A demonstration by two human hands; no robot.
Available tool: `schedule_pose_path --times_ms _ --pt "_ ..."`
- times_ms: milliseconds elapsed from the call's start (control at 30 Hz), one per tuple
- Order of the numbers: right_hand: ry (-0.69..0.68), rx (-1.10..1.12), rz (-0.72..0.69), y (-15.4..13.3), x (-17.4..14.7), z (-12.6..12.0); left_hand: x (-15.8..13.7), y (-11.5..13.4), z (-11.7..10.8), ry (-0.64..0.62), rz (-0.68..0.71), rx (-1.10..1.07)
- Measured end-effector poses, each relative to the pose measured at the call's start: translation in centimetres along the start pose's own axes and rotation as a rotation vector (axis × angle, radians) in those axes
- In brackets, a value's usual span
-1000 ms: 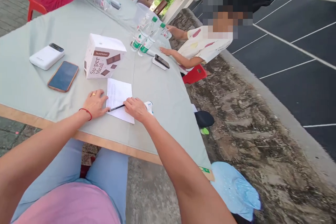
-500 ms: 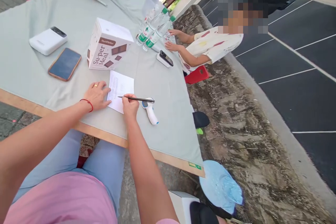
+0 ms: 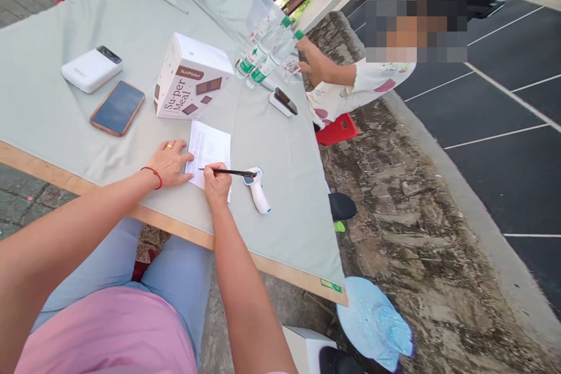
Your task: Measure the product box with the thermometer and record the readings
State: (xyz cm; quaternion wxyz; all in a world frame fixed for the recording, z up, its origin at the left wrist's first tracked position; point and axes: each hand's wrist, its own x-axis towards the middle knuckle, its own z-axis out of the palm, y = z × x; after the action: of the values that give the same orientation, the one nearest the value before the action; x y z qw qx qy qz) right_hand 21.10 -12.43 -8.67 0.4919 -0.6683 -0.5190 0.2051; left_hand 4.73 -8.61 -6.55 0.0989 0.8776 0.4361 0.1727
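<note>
A black pen (image 3: 232,173) is gripped in my right hand (image 3: 217,184), its tip on a white sheet of paper (image 3: 214,140) with rows of print or writing. My left hand (image 3: 170,163), wearing a ring and a red cord bracelet, lies with fingers spread and their tips on the paper's left edge. Just right of the pen is a white and blue infrared thermometer (image 3: 258,191). Behind the paper stands a white and brown "Super Meal" box (image 3: 190,79). A phone (image 3: 117,108) and a white power bank (image 3: 92,69) lie to the left.
Water bottles (image 3: 265,52) with green caps stand behind the box, near a small white device with a dark top (image 3: 283,101). A person (image 3: 363,82) sits at the right edge; others are at the far end. A blue bag-covered bin (image 3: 372,321) stands below the table corner.
My right hand and the pen have shifted slightly over the paper. The person on the right has moved an arm toward the bottles. A far person's hand has left the thin white item.
</note>
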Motion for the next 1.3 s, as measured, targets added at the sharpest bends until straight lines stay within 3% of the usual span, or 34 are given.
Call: schedule_pose_path --times_ms 433,1300 --pt "-0.05 0.008 0.001 0.02 -0.05 0.08 0.0 -0.05 0.11 0.011 -0.001 -0.009" --pt "0.001 0.031 -0.013 0.16 -0.08 0.08 -0.03 -0.02 0.01 -0.011 0.005 0.028"
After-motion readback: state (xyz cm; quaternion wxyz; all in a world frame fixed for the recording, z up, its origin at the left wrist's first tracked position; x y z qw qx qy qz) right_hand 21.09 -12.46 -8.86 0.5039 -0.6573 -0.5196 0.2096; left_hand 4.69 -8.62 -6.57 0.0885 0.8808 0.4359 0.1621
